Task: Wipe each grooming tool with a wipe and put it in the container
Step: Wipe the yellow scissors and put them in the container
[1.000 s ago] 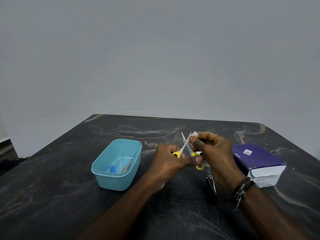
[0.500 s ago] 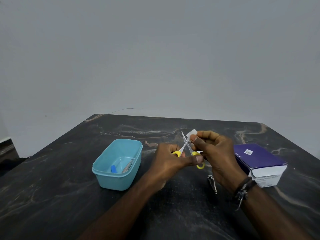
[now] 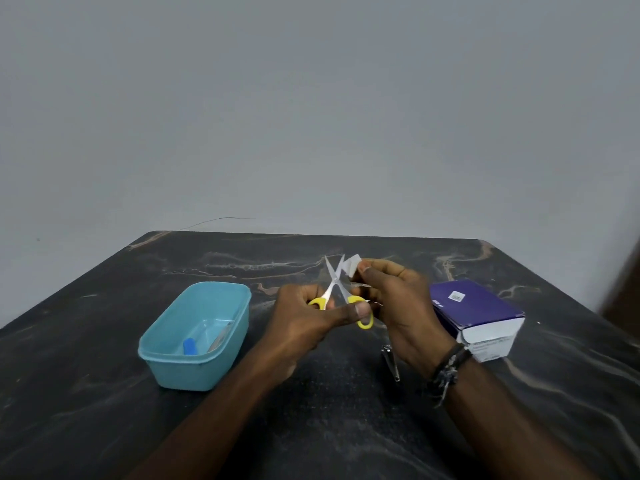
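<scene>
A person's two hands meet above the middle of a dark marbled worktop (image 3: 104,393), held clear of its surface. The left hand (image 3: 304,323) grips a small pair of scissors (image 3: 334,284) by the yellow handles, its fingers (image 3: 362,310) curled round the loops, the thumb pressed across the right loop. The scissors point up and away, blades spread into a narrow V. The right hand (image 3: 398,306) pinches a small white wipe (image 3: 351,266) between thumb and forefinger, with the wipe set against the upper part of the right-hand blade; the remaining fingers of that hand are curled in behind. A dark cord bracelet (image 3: 448,367) sits on the right wrist.

To the left of the hands stands a light blue plastic container (image 3: 194,372), rectangular with rounded corners, open at the top. Inside it lie a small blue item (image 3: 189,346) and a slim metallic tool (image 3: 220,339); what they are exactly is too small to tell. To the right of the hands lies a purple box (image 3: 474,306) with a white end panel and a small white label on its top face. On the worktop just below the right hand, partly hidden by the wrist, lies a metal nail clipper (image 3: 391,363), well apart from the container. A plain grey wall (image 3: 311,116) fills the far side behind the worktop.
</scene>
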The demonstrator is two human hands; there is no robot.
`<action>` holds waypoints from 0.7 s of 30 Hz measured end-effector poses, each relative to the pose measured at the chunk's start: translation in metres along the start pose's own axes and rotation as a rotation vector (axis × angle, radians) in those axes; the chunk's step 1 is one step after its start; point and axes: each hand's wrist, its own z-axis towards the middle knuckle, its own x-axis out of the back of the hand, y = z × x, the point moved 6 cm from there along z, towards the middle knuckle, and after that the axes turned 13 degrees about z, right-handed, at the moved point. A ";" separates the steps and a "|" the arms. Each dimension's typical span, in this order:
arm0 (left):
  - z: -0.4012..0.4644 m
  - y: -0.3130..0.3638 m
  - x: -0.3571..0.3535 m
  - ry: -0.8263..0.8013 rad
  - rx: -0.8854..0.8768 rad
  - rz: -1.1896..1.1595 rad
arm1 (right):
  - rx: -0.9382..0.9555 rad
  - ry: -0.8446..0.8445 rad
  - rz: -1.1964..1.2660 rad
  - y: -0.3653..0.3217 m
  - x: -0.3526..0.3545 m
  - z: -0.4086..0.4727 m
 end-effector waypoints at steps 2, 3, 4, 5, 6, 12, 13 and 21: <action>0.000 0.001 -0.001 -0.010 -0.009 0.004 | -0.034 -0.009 0.009 0.002 -0.001 0.000; -0.001 0.001 -0.002 -0.015 -0.017 0.007 | -0.040 -0.013 0.009 0.002 -0.001 0.000; -0.001 0.002 -0.002 -0.020 -0.024 0.008 | -0.043 -0.014 0.008 0.003 -0.001 0.001; -0.001 0.002 -0.002 -0.023 -0.029 0.009 | -0.045 -0.013 0.008 0.003 0.000 0.001; -0.002 0.003 -0.003 -0.025 -0.029 0.005 | -0.045 -0.011 0.008 0.004 0.000 0.002; 0.000 0.000 -0.001 -0.015 -0.005 0.003 | -0.033 -0.020 0.013 0.003 0.000 0.001; 0.000 -0.001 -0.001 -0.015 -0.003 0.006 | -0.025 -0.022 0.010 0.002 0.000 0.001; 0.001 -0.002 -0.002 -0.010 -0.018 0.026 | 0.034 -0.033 -0.029 0.001 0.001 0.000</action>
